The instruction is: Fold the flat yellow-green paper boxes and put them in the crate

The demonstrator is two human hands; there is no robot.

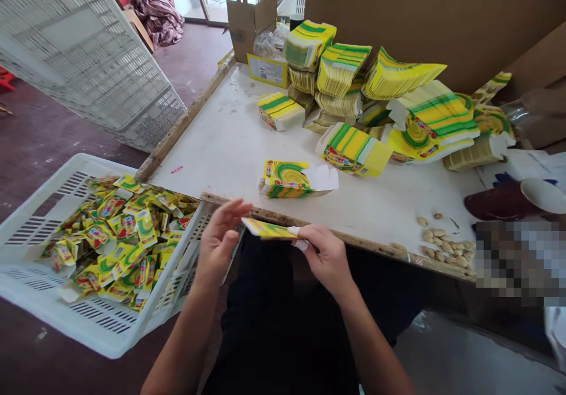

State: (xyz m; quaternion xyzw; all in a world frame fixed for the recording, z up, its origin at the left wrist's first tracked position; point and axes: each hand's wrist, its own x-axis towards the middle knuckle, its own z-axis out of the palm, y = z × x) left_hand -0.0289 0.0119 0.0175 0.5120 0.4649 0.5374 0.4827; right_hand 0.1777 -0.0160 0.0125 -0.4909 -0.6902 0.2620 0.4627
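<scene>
Between my hands, just off the table's front edge, is a small yellow-green crayon carton [269,230] with white end flaps. My right hand [325,256] pinches its right end, by the flaps. At the carton's left end my left hand [223,239] is open, fingers apart and thumb spread; it holds nothing. A short stack of flat cartons [287,180] lies on the table just beyond my hands. To the left, a white plastic crate [79,339] holds a heap of cartons [128,230], many with flaps sticking out.
Piled bundles of flat cartons [338,71] fill the back of the white table [212,141]. A cardboard box [243,32] stands at its back left corner. Peanuts [446,244] and a dark red mug [499,203] are at right. A wooden strip [362,242] edges the front.
</scene>
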